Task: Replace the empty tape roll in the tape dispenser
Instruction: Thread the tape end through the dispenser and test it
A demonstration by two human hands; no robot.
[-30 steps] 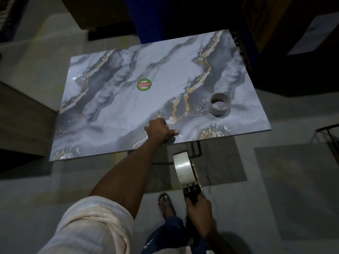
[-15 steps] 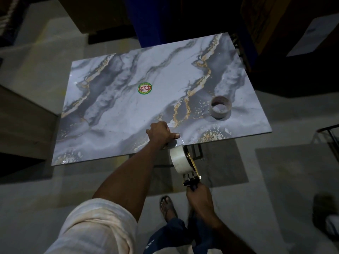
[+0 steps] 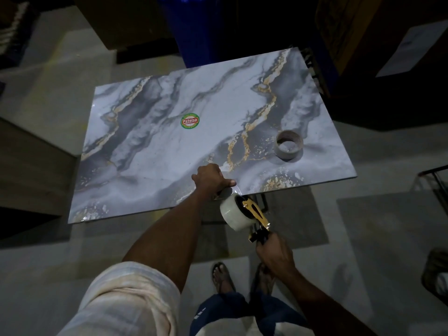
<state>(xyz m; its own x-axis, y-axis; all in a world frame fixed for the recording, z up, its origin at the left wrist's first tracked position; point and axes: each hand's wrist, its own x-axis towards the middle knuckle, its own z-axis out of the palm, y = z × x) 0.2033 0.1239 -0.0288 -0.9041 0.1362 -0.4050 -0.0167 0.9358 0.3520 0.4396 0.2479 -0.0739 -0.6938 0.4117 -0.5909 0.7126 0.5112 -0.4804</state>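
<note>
Has lifted the gold metal tape dispenser (image 3: 257,214) from lower centre to just under the near edge of the glossy marble-pattern tabletop (image 3: 145,141). Wraps right hand (image 3: 274,253) round its handle; pins the shiny clear tape strip (image 3: 237,190) under the curled left hand (image 3: 209,178). Suggests replacement done: smooth translucent new roll (image 3: 231,214) mounted, empty brown cardboard core (image 3: 288,144) left standing centre-right on the table

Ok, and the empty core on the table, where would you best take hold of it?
The core stands on its flat end on the table, hole up. So I'd come from above and pinch the near wall at the rim, one finger inside the hole, thumb outside.
</note>
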